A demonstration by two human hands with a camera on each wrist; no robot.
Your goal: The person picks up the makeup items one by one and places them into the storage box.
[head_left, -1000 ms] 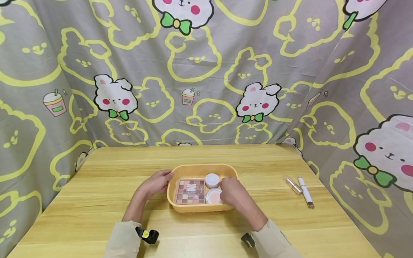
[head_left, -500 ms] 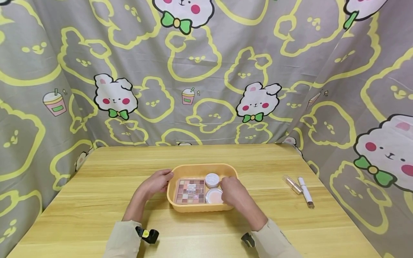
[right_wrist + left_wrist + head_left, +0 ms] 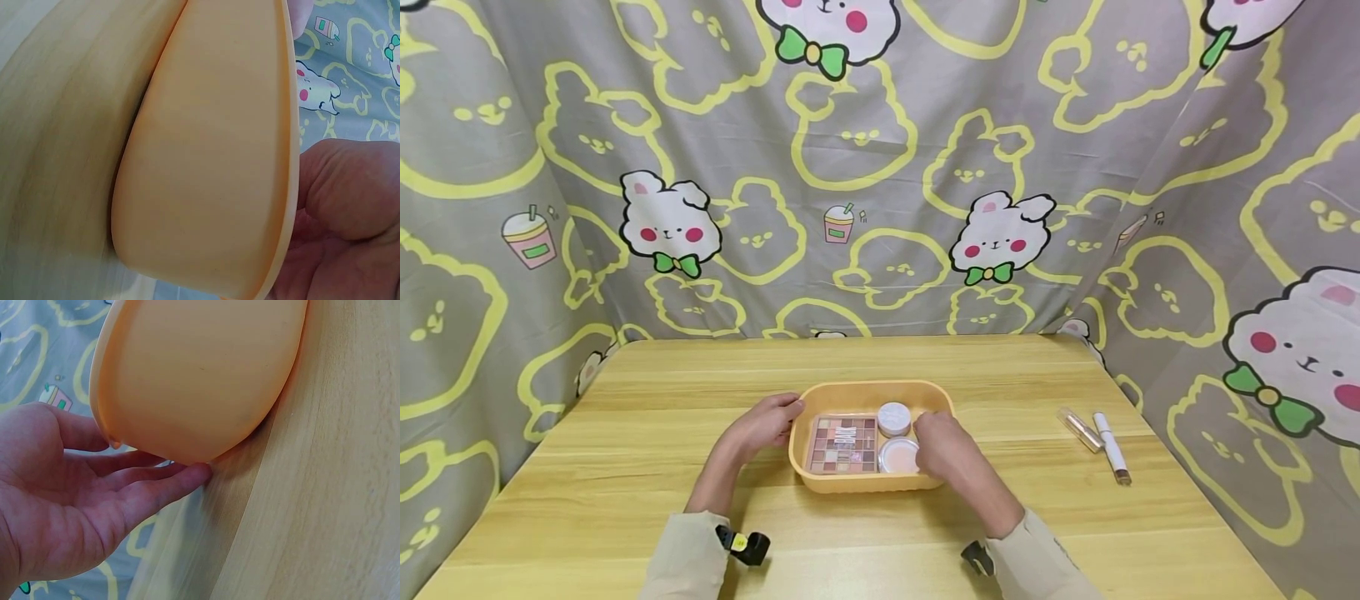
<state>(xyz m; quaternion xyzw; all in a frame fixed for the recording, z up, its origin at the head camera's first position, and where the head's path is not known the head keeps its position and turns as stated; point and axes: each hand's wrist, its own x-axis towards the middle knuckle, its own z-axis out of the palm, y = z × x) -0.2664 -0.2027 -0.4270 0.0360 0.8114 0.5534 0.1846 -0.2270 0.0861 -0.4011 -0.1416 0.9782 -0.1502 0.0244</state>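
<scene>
An orange plastic basin (image 3: pixel 871 483) stands on the table, with an eyeshadow palette (image 3: pixel 842 446) lying in its left part. Right of the palette are a white round jar (image 3: pixel 893 419) and a round compact (image 3: pixel 898 457) with a pale centre. At the basin's left end my left hand (image 3: pixel 769 422) grips the rim; in the left wrist view its thumb (image 3: pixel 87 432) meets the rim and the fingers extend along the end wall. My right hand (image 3: pixel 947 447) reaches into the right end, curled, beside the jar and compact. Its fingertips are hidden, also behind the basin wall (image 3: pixel 206 150) in the right wrist view.
To the right on the wooden table (image 3: pixel 625 467) lie a clear and gold tube (image 3: pixel 1081 429) and a white tube (image 3: pixel 1112 448) with a brown end, close together. A grey patterned curtain (image 3: pixel 880 283) hangs behind the table and at both sides.
Over the last second the right hand shifts very slightly to the right inside the basin, baring more of the compact. The left hand and the basin stay where they were.
</scene>
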